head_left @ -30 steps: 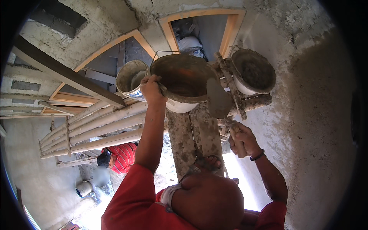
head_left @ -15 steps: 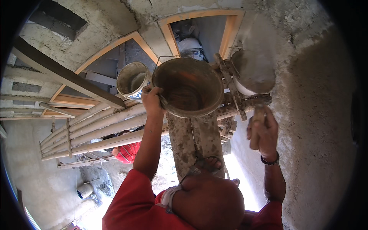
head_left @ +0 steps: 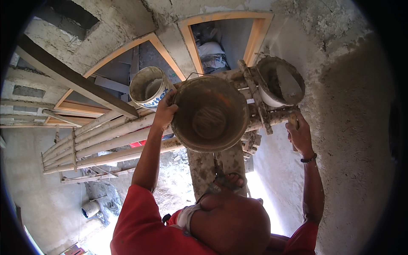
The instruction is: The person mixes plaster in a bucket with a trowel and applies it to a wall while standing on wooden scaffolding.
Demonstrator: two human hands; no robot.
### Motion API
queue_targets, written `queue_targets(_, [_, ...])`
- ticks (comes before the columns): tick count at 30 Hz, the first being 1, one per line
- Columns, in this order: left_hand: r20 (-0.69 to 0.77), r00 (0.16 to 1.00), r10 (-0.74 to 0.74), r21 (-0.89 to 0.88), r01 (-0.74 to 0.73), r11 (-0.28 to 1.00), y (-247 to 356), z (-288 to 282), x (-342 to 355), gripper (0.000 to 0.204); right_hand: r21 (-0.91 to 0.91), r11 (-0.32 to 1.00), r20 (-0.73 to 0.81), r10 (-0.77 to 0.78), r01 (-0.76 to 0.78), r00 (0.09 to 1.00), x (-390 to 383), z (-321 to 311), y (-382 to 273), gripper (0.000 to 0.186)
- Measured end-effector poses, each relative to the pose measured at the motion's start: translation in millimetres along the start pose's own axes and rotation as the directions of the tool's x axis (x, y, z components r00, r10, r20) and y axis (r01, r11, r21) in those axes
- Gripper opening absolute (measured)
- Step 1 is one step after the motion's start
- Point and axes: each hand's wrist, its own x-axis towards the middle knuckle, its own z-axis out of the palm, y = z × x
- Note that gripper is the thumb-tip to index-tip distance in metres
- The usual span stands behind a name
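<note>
My left hand [head_left: 165, 112] grips the rim of a large, mortar-stained bucket [head_left: 210, 136] on its left side. The bucket's mouth faces up toward the view, and its inside looks nearly bare, with smeared residue on the bottom. A thin wire bail shows at its far edge. In my right hand [head_left: 301, 137] is the wooden handle of a trowel [head_left: 289, 85]. Its grey blade reaches into a second bucket [head_left: 268, 94], pale outside, at the right beside the wall. How much mortar that bucket holds is partly hidden by the blade.
A white pail with blue lettering [head_left: 146, 102] stands left of the large bucket. Mud-stained planks [head_left: 199, 170] lie under my foot. Bamboo poles [head_left: 106, 146] run leftward, with a person's red clothing [head_left: 139, 143] below. Rough wall [head_left: 344, 148] rises at right; wooden window frames [head_left: 229, 17] lie ahead.
The large bucket has come nearer me and its mouth has turned more toward the view. The trowel, blurred before, now has its blade in the right bucket. The person below is more hidden.
</note>
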Motion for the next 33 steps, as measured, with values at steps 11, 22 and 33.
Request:
queue_targets(11, [0.03, 0.948, 0.318, 0.401, -0.302, 0.865, 26, -3, -36, 0.043, 0.157, 0.978, 0.195, 0.107, -0.139, 0.975, -14, 14, -16, 0.057])
queue_targets(22, [-0.246, 0.945, 0.216, 0.565, -0.041, 0.824, -10, -20, 2, 0.054, 0.461, 0.867, 0.24, 0.083, -0.189, 0.967, -18, 69, -2, 0.04])
queue_targets(33, [-0.025, 0.931, 0.364, 0.671, -0.254, 0.697, 21, -1, 37, 0.029, 0.694, 0.713, 0.071, 0.071, -0.1, 0.995, -25, 165, -14, 0.045])
